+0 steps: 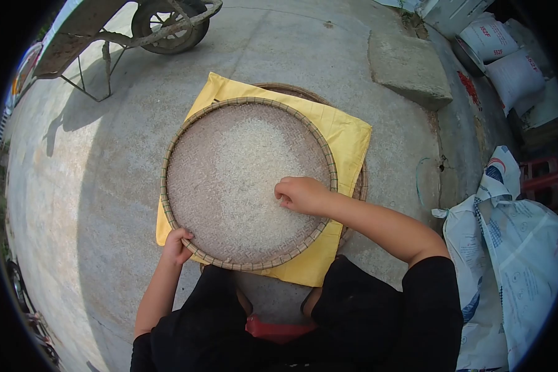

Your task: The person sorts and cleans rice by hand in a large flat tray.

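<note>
A round woven winnowing tray [334, 167] with a bound rim lies in front of me, tilted slightly. White grains that look like rice [251, 164] are spread over its middle and right side. At the near left, my left hand [178, 245] is closed around the tray's rim, with the thumb on the inside. My right hand [301, 195] is over the right part of the grains, its fingers curled in a pinch. What the fingertips hold, if anything, is hidden. Beneath the tray is a yellow sheet or sack [351, 133], on top of another woven tray [294, 92].
A wheelbarrow [170, 28] stands at the upper left on the concrete floor [130, 142]. A concrete block [409, 68] sits at the upper right. Stuffed white sacks [518, 77] lie farther right. Large white bags [521, 260] are close to my right arm. Under me is something red [279, 330].
</note>
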Demonstrator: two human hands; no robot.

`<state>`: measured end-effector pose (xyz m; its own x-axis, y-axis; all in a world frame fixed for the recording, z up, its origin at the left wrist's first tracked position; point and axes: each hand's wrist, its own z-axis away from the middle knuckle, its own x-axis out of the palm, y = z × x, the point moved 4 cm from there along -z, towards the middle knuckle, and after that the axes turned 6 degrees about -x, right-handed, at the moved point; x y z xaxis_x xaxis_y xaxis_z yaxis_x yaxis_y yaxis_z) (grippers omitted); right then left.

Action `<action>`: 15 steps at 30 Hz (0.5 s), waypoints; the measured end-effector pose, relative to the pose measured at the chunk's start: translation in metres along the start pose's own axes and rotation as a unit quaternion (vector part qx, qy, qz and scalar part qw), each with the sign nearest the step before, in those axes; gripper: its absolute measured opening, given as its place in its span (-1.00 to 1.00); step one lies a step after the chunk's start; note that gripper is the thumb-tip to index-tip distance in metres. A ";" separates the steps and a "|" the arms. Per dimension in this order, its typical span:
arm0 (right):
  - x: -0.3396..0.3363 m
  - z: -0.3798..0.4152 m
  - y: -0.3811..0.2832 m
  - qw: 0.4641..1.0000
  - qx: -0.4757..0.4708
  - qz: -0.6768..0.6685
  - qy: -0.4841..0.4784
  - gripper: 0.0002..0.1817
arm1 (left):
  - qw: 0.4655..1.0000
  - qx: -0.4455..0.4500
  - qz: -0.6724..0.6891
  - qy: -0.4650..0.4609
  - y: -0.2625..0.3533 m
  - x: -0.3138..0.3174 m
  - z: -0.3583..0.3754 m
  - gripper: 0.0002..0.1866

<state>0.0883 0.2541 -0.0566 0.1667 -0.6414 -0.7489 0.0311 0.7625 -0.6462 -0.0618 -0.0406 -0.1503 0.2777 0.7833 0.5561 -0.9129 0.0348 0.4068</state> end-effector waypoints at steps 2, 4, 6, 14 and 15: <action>0.002 -0.001 0.002 1.000 0.016 -0.015 0.013 -0.92 | 1.000 0.000 0.001 0.001 0.001 -0.001 0.000 -0.30; 0.004 -0.003 0.003 1.000 0.015 -0.015 0.021 -0.93 | 1.000 -0.002 0.002 0.003 0.001 0.001 0.000 -0.30; 0.005 -0.006 0.003 0.999 0.014 -0.016 0.029 -0.93 | 1.000 -0.002 0.005 -0.003 0.003 0.004 0.002 -0.30; 0.001 -0.004 0.003 1.000 0.020 -0.003 0.010 -0.93 | 1.000 0.002 -0.003 0.007 0.003 0.004 0.003 -0.32; -0.003 -0.001 0.003 1.000 0.021 -0.003 0.010 -0.93 | 1.000 0.010 -0.005 0.008 0.003 0.005 0.002 -0.32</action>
<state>0.0865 0.2589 -0.0565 0.1468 -0.6472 -0.7481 0.0729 0.7613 -0.6443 -0.0625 -0.0380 -0.1445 0.2821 0.7925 0.5408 -0.9039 0.0306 0.4267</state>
